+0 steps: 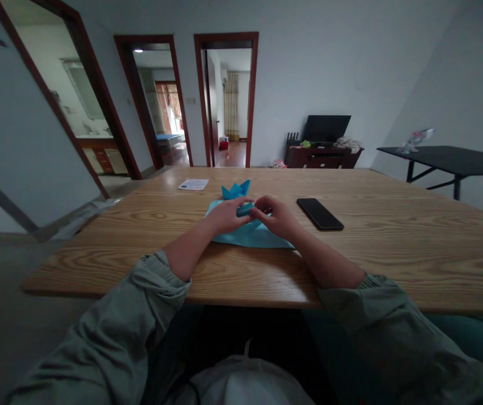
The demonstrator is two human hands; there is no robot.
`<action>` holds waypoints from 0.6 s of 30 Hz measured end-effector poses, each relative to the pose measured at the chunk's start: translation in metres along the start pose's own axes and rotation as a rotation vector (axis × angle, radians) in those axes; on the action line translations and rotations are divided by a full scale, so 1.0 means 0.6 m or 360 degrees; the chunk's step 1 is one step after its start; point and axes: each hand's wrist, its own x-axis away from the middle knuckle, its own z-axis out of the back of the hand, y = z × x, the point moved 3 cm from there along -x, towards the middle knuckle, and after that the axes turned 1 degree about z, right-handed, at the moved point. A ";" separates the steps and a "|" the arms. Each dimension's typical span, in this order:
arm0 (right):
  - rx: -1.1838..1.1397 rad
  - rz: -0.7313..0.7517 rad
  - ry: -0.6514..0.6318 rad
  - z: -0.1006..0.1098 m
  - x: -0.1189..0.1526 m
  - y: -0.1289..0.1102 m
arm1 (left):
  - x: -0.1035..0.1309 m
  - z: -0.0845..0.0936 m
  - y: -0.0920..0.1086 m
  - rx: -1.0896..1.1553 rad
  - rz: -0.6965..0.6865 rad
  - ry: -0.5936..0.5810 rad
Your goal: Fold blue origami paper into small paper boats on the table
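Note:
Between my hands is a small folded piece of blue paper, partly hidden by the fingers. My left hand is closed on it from the left side. My right hand has its thumb and fingertips pinched at the piece's right end. Under both hands a light blue sheet lies flat on the wooden table. Just beyond the hands stands a blue folded paper boat with pointed ends.
A black phone lies on the table right of my hands. A white printed card is at the far left. Past the table are a television on a cabinet and a black folding table.

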 end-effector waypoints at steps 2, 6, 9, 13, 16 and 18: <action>-0.0016 -0.0002 -0.0022 -0.001 0.000 -0.001 | 0.001 0.001 0.003 0.0138 -0.0054 0.0008; -0.0003 -0.0037 -0.0121 -0.003 0.000 0.002 | -0.002 -0.002 -0.003 0.0232 -0.0095 -0.0052; 0.0033 -0.0039 -0.0148 -0.003 0.000 0.007 | -0.008 -0.006 -0.014 0.0209 -0.0051 -0.0099; 0.0081 -0.0052 -0.0153 -0.003 0.001 0.012 | -0.012 -0.010 -0.023 0.0208 -0.0001 -0.0186; 0.0082 -0.0050 -0.0124 -0.003 0.001 0.010 | -0.013 -0.011 -0.024 0.0235 0.0027 -0.0184; 0.0071 -0.0044 -0.0093 -0.001 0.001 0.007 | -0.013 -0.009 -0.023 0.0251 0.0046 -0.0151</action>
